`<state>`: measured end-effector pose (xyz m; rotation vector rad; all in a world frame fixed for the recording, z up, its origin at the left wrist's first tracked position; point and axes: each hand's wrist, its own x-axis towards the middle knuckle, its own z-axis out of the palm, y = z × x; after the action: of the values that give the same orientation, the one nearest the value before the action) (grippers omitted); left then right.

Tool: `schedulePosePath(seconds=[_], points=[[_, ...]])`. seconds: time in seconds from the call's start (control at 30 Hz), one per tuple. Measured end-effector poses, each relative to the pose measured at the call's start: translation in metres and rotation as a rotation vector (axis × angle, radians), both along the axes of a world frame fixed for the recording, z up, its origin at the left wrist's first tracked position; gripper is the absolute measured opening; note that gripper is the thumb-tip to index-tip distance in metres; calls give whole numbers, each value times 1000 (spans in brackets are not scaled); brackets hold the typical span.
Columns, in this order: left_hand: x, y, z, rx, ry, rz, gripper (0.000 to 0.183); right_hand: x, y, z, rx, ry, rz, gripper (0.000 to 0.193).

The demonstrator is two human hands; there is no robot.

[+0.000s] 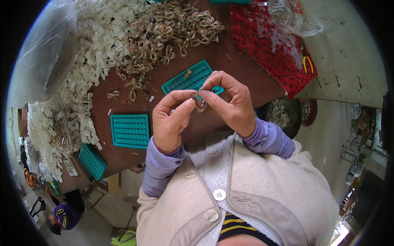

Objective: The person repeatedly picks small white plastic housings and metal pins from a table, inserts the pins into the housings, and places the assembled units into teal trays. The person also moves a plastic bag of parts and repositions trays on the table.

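Note:
Over the brown table, my left hand and my right hand meet, with thumbs and forefingers pinched together. Between them is a small coil of thin clear wire, its loop hanging below the fingertips. Both hands grip it; the exact part pinched is too small to make out. Just beyond the hands lies a teal ribbed tray with a few small round tan pieces on it, partly covered by my right hand. A second teal tray with rows of slots rests left of my left hand.
A heap of similar wire coils lies at the far side. White plastic pieces pile up on the left, near a clear bag. Red patterned cloth holds yellow-handled pliers. A dark basin stands right; another person is lower left.

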<state>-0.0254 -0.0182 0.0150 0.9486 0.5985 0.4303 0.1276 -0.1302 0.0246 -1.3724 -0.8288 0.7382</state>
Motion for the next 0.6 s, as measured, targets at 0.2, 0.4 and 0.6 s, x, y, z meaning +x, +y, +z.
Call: schedulePosePath(seconds=[0.2, 0.4, 0.6], points=[[-2, 2, -5, -33, -37, -32, 22, -2, 0, 2, -39, 78, 8, 6], [-2, 2, -9, -140, -144, -2, 23, -1, 3, -6, -19, 35, -8, 5], [0, 0, -10, -143, -210, 39, 21, -1, -1, -6, 25, -23, 23, 7]])
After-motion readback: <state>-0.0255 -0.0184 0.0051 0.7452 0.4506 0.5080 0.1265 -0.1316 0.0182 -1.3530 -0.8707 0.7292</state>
